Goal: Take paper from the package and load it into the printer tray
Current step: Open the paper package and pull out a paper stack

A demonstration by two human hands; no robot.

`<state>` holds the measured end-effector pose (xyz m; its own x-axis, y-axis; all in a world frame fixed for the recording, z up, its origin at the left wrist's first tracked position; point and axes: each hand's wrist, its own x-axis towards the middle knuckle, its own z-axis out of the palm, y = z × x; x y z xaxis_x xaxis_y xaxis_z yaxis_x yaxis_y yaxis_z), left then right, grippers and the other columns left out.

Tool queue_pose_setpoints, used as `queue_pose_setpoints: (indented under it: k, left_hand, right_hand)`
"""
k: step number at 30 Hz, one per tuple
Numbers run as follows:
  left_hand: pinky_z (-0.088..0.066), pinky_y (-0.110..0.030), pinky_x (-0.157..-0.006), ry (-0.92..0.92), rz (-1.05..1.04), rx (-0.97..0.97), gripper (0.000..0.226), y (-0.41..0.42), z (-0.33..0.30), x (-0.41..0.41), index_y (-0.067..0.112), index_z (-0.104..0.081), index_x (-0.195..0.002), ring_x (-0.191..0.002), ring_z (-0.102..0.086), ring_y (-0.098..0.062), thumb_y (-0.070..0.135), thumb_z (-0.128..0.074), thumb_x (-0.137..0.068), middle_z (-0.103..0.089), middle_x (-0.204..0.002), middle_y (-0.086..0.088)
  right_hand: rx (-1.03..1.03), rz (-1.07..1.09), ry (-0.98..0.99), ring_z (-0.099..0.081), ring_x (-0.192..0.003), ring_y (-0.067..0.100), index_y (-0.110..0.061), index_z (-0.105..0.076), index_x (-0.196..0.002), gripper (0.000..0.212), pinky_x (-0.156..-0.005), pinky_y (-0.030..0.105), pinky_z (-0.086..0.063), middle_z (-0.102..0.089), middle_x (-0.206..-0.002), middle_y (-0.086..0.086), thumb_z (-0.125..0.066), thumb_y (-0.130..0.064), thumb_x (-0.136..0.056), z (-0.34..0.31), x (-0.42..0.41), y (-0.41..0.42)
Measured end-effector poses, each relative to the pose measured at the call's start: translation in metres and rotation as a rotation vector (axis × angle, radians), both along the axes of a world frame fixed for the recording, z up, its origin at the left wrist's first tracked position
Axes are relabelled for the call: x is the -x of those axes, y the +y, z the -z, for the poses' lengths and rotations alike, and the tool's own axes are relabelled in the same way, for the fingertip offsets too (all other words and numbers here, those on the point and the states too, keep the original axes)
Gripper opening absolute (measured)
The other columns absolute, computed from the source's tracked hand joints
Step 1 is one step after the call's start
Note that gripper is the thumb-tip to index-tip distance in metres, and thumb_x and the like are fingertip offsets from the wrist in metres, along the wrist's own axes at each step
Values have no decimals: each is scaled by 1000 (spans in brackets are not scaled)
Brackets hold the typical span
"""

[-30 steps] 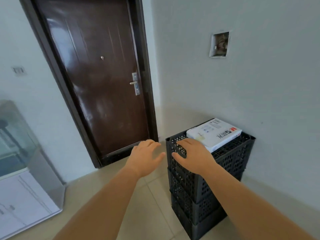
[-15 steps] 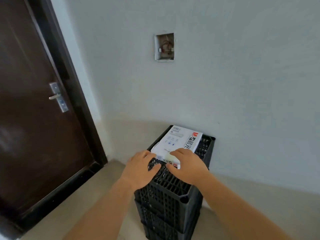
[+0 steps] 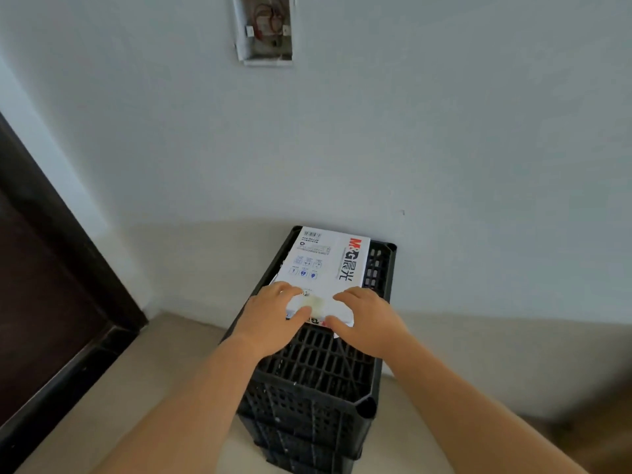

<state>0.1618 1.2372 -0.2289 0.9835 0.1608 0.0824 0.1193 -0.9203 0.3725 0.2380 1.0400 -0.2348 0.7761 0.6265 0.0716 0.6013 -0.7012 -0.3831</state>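
Right now the fingers [image 3: 285, 289] of the left hand [image 3: 270, 319] lie spread over the near left corner of the paper package [image 3: 325, 268], with the thumb curling under its near edge, and the right hand [image 3: 366, 319] mirrors this at the near right corner, thumb tucked against the torn-looking wrapper flap. Both hands are closed loosely around the near end of the package rather than gripping it tight; how firmly they pinch cannot be told. The package, white with red and black lettering, lies flat in the lower centre of the frame on top of a stack of black crates [image 3: 318, 388], its far end close to the wall [image 3: 444, 148]. An open wall box [image 3: 265, 29] with exposed wires sits at the top centre, a dark door frame [image 3: 61, 268] runs down the left side, and the floor [image 3: 154, 388] fills the lower corners. No printer or tray appears anywhere in view. By my reading, the step in hand is getting hold of the package, or opening its near end, the very start of the task. Next comes either lifting the whole package clear or peeling the wrapper open to draw out sheets, keeping the stack square so it does not fan or slide off the crates.
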Motion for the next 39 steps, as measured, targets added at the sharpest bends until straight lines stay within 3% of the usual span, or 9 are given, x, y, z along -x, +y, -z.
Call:
queue_pose_setpoints:
  k: [6, 18, 33, 39]
  left_hand:
    - [-35, -39, -107, 56, -9, -19, 49, 34, 18, -31, 29, -46, -133, -125, -41, -14, 54, -43, -90, -46, -137, 9]
    - [-37, -36, -105, 111, 147, -18, 49, 72, 59, -86, 24, -47, -133, -123, -43, -14, 52, -42, -92, -49, -134, 7]
    - [-31, -37, -107, 118, 326, -73, 51, 103, 72, -100, 25, -46, -135, -128, -38, -14, 53, -38, -93, -45, -136, 6]
    - [-25, -36, -110, 117, 318, -45, 49, 101, 74, -97, 25, -46, -135, -131, -34, -13, 51, -39, -94, -42, -140, 6]
  right_hand:
    - [28, 39, 63, -42, -131, 18, -23, -48, -137, 57, -107, 39, -38, -49, -142, -3, -46, -55, -90, 14, -31, 26]
    - [78, 158, 159, -46, -125, 19, -20, -53, -133, 51, -104, 38, -40, -53, -135, -1, -48, -48, -91, 48, -55, 73]
    - [239, 436, 170, -48, -107, 23, -11, -67, -108, 26, -94, 38, -44, -54, -118, 4, -47, -16, -93, 62, -64, 115]
    - [238, 442, 201, -44, -110, 21, -9, -66, -110, 28, -99, 38, -37, -49, -123, 2, -47, -18, -90, 66, -72, 118]
